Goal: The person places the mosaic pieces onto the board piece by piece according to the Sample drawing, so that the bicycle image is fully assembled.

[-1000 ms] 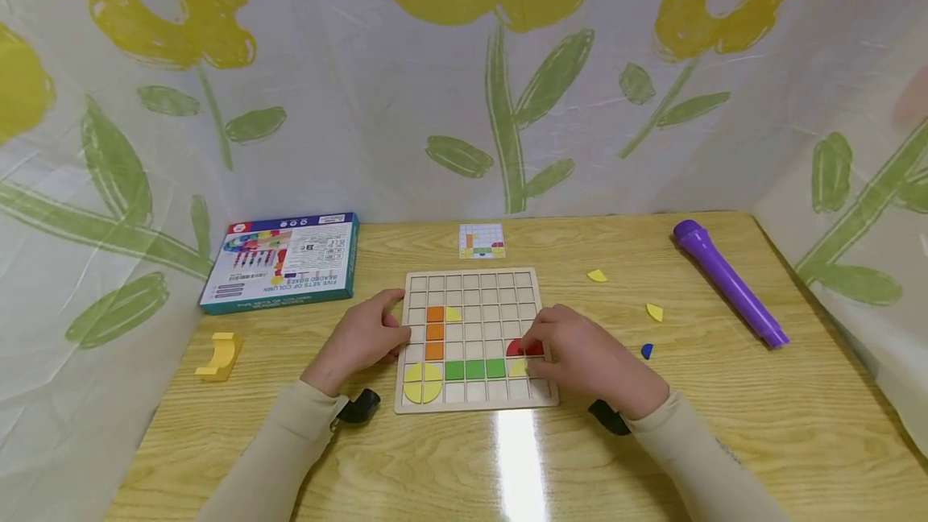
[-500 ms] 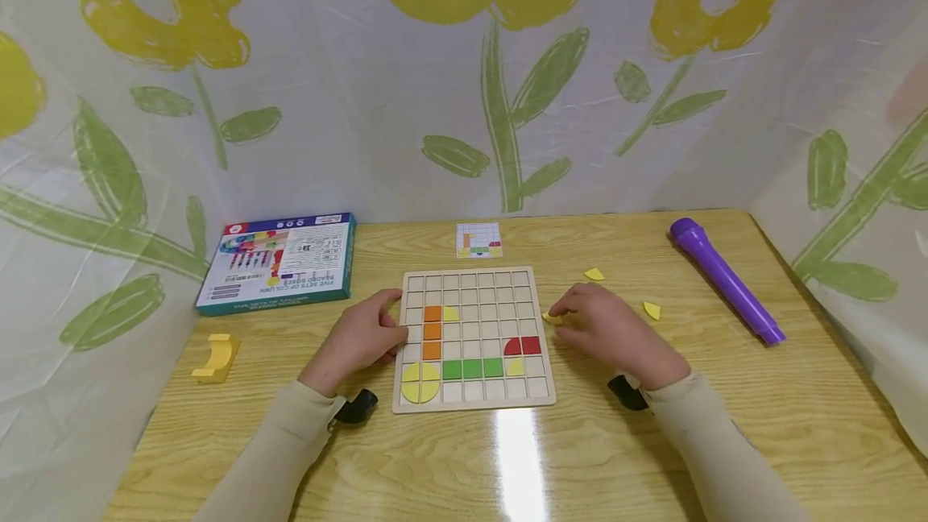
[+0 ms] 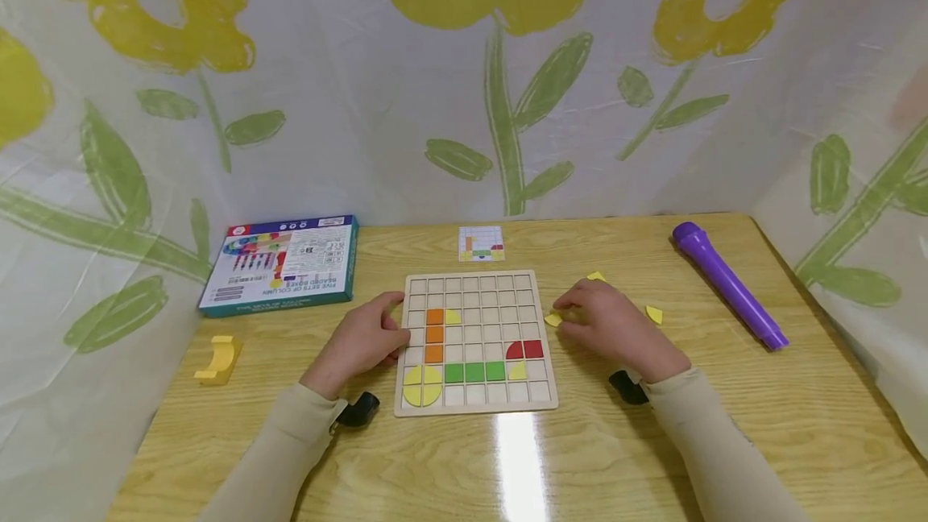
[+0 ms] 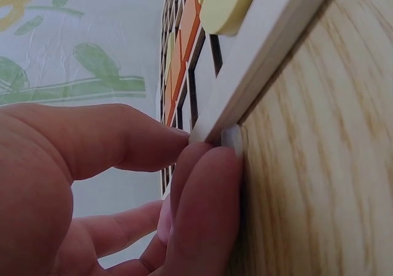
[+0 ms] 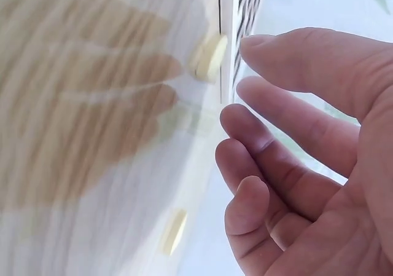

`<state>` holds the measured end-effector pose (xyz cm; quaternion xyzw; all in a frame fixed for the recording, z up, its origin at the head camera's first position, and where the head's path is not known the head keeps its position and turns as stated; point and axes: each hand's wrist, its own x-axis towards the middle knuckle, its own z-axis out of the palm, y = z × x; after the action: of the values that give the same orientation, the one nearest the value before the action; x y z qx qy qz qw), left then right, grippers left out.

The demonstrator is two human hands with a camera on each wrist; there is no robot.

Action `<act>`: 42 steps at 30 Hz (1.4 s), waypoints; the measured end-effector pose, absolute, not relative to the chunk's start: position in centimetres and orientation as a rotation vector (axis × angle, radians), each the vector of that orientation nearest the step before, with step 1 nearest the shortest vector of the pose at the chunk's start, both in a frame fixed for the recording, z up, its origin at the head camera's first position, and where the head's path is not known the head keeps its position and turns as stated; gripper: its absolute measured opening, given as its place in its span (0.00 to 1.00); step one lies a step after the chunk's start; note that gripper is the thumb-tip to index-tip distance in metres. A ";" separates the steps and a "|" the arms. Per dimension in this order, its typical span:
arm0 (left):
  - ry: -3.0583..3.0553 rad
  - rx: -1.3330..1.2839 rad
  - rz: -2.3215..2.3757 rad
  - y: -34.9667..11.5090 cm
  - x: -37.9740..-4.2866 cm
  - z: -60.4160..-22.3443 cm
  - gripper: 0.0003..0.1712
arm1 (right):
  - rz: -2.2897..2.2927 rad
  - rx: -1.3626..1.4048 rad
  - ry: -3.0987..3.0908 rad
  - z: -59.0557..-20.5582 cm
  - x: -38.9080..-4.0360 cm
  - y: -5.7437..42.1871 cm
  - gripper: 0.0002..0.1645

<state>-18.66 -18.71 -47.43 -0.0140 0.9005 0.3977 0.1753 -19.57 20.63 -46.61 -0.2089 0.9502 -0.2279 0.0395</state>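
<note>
A wooden grid board (image 3: 474,282) lies in the middle of the table with orange, green, red and yellow tiles set in it. My left hand (image 3: 366,337) grips its left edge; in the left wrist view thumb and fingertip (image 4: 209,184) pinch the board's rim (image 4: 258,61). My right hand (image 3: 609,325) lies on the table just right of the board, fingers loosely spread. Its fingertips (image 5: 258,42) are beside a small yellow quarter-round piece (image 3: 553,319) (image 5: 209,58) and hold nothing.
Two more yellow pieces (image 3: 596,275) (image 3: 654,314) lie beyond and right of the right hand. A purple tube (image 3: 728,284) lies at the far right. A game box (image 3: 283,263) and a yellow curved block (image 3: 217,357) are on the left; a pattern card (image 3: 481,242) lies behind the board.
My right hand left the board's red tiles and moved right and back onto the table, beside the yellow piece. The left hand and the board stayed put.
</note>
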 end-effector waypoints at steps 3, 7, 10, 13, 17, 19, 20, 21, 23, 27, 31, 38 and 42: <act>2.560 -0.020 1.126 -18.8 -18.8 -47.5 0.42 | -0.726 -0.581 2.916 -46.4 -19.7 21.8 0.16; 2.575 0.006 1.121 -18.9 -18.8 -47.7 0.42 | -0.729 -0.526 2.927 -46.1 -19.7 23.8 0.17; 2.580 0.015 1.119 -18.9 -18.8 -47.8 0.42 | -0.731 -0.472 2.935 -45.9 -19.6 25.5 0.18; 2.581 0.011 1.121 -19.0 -18.7 -47.7 0.42 | -0.728 -0.415 2.943 -45.9 -19.3 27.2 0.18; 2.581 0.006 1.122 -19.0 -18.7 -47.6 0.42 | -0.704 -0.382 2.948 -46.1 -19.0 29.1 0.20; 2.578 0.003 1.123 -19.0 -18.7 -47.5 0.42 | -0.695 -0.367 2.944 -46.2 -18.8 29.9 0.21; 2.578 0.003 1.122 -19.0 -18.7 -47.5 0.42 | -0.693 -0.358 2.939 -46.3 -18.7 30.3 0.22; 2.578 0.003 1.121 -19.0 -18.7 -47.5 0.42 | -0.694 -0.355 2.936 -46.3 -18.7 30.7 0.22; 2.579 0.005 1.117 -18.9 -18.7 -47.5 0.42 | -0.682 -0.346 2.941 -46.4 -18.4 31.3 0.23; 2.588 0.012 1.108 -18.9 -18.7 -47.5 0.42 | -0.649 -0.373 2.967 -46.3 -18.0 32.1 0.21; 2.595 0.016 1.107 -18.9 -18.7 -47.5 0.42 | -0.627 -0.384 2.979 -46.2 -17.7 32.3 0.20; 2.597 0.009 1.107 -18.9 -18.6 -47.5 0.42 | -0.620 -0.409 2.983 -46.2 -17.8 32.5 0.18; 2.597 0.013 1.102 -18.9 -18.7 -47.5 0.42 | -0.612 -0.407 2.977 -46.3 -17.9 32.5 0.18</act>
<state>-18.67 -18.89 -47.52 0.0045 0.9088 0.3855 0.1594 -17.91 32.54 -46.34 -0.1326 0.9701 -0.1995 0.0377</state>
